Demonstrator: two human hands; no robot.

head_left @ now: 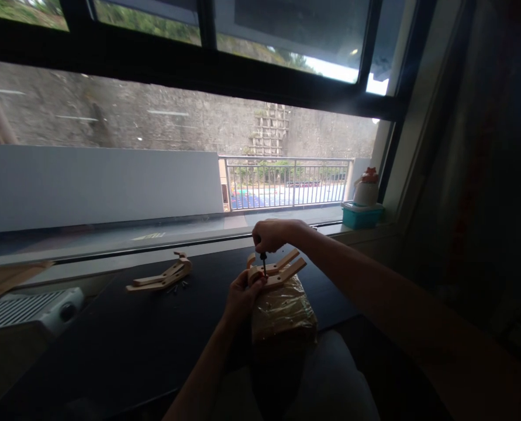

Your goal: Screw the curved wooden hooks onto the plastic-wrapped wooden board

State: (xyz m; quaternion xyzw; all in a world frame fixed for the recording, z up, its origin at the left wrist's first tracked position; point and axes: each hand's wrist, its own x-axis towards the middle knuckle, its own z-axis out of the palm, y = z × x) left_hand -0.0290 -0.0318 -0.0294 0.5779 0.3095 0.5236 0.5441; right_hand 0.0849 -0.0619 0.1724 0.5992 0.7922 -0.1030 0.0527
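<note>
My right hand (271, 235) is closed around the handle of a screwdriver (264, 266), which points straight down. Its tip meets a pale wooden piece (282, 279) with angled arms and dark holes. My left hand (244, 292) grips the near left end of that wooden piece, thumb on top, close to the screwdriver's tip. Something small and red shows beside the thumb. Beneath the wood is a box wrapped in shiny brown tape (282, 318). Farther left, a similar wooden piece (161, 278) lies on the dark table, with several small screws (176, 287) next to it.
The dark table (111, 345) runs up to a window sill. At the right end of the sill stands a teal box (362, 216) with a white container (366, 192) on it. A white slatted appliance (32, 310) is at the left. A railing (290, 184) shows outside.
</note>
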